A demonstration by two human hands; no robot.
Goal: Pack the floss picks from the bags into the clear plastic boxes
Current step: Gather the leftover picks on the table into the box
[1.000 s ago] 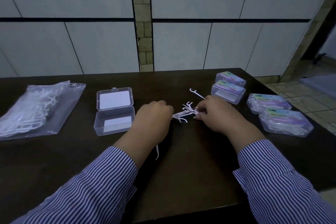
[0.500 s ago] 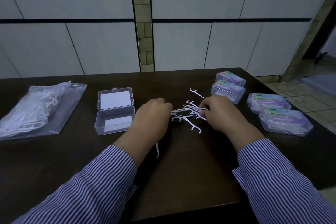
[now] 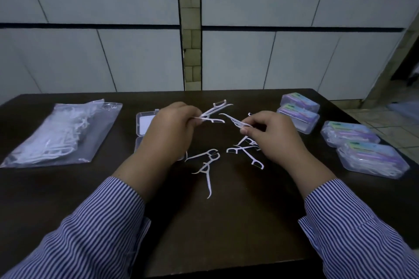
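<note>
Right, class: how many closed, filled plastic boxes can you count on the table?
4, all on the right side: two at the back, the far box and the box in front of it; two nearer the edge, one and the nearest. None seem hidden.

One bag (image 3: 54, 133) of picks, left; one open box (image 3: 145, 121), centre; four filled boxes (image 3: 299, 106), right; two hands (image 3: 170, 133).

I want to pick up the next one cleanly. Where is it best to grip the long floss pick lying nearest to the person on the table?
Probably the straight handle of the long floss pick, pinched from above across its width. It lies flat on the dark table, apart from the others, so fingers can close on both sides.
</note>
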